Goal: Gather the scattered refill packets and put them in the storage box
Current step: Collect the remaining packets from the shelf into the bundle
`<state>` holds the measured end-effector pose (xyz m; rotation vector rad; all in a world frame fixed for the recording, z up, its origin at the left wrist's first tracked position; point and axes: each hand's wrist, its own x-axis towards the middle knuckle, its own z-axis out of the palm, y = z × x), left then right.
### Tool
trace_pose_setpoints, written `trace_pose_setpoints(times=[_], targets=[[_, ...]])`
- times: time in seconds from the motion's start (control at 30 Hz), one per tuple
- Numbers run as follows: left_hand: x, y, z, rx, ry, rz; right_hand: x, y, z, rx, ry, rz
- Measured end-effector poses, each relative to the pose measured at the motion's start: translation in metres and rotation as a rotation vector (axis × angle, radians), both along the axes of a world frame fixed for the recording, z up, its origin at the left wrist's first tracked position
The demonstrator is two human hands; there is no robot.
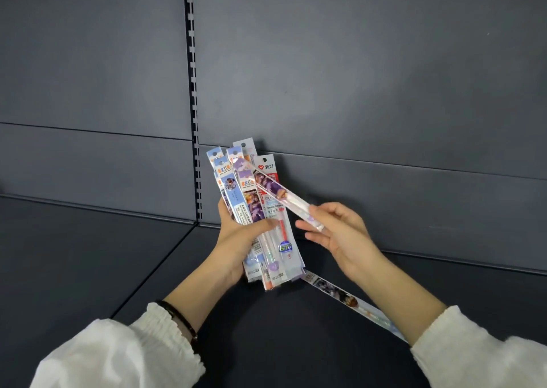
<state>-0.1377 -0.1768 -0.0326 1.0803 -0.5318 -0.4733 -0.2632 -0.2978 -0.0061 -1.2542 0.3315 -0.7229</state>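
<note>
Dark shelf (88, 254), left hand (236, 239) gripping packets (236, 189), right hand (340, 233) pinching packet (276, 191)

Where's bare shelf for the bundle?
Bare shelf left of the left hand and its packet bundle, up to the back panel; also beyond the right hand along the back panel. Crowded under the right forearm, where a loose packet lies.
</note>
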Motion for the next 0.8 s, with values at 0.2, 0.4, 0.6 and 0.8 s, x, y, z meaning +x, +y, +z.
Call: trace_pose_setpoints(times=[0.2,0.4,0.6,0.8], targets=[[-0.001,0.001,-0.001,-0.014,-0.072,-0.033,0.002,0.013,-0.002,-0.472,0.279,-0.048],[-0.008,0.003,0.000,-0.028,-0.174,-0.083,-0.002,0.019,0.001,-0.561,0.291,0.098],[-0.004,0.004,0.001,0.009,-0.175,-0.067,-0.006,0.001,0.007,-0.663,0.372,0.245],[-0.001,0.008,0.006,0.019,-0.182,-0.013,-0.017,-0.038,0.000,-1.042,0.801,0.216]])
